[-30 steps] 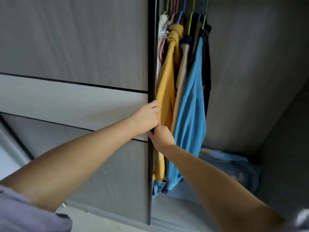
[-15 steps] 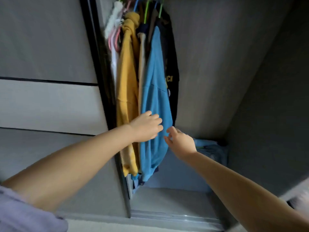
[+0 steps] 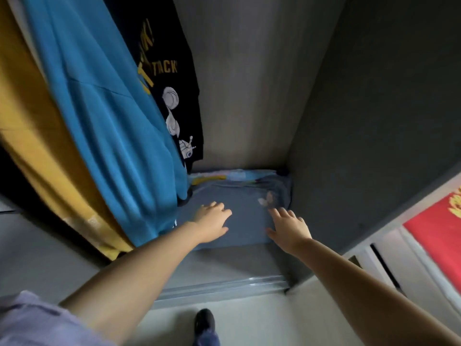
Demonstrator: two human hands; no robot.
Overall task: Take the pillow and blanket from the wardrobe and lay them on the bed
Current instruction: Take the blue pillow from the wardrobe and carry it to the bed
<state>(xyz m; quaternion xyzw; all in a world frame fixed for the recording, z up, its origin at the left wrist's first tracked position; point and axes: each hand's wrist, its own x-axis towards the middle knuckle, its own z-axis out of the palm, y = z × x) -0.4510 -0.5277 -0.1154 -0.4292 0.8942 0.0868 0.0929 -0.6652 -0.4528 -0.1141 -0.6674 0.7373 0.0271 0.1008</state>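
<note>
The left hand (image 3: 212, 222) is spread, palm down, fingers fanned toward 1 o'clock, lying on or just over the front left part of the folded grey-blue blanket (image 3: 245, 216); contact cannot be told for sure. The right hand (image 3: 289, 227) is also spread and empty, at the blanket's front right edge, fingers pointing to 11 o'clock. The blanket lies on the wardrobe floor (image 3: 224, 265), pushed into the back right corner. Behind it, at 12 o'clock, a strip of pale patterned fabric (image 3: 219, 176) shows, possibly the pillow. At 10 o'clock from the left hand hang a blue shirt (image 3: 104, 116), a yellow garment (image 3: 32, 136) and a black printed shirt (image 3: 172, 71). A dark shoe (image 3: 204, 320) stands at 6 o'clock.
</note>
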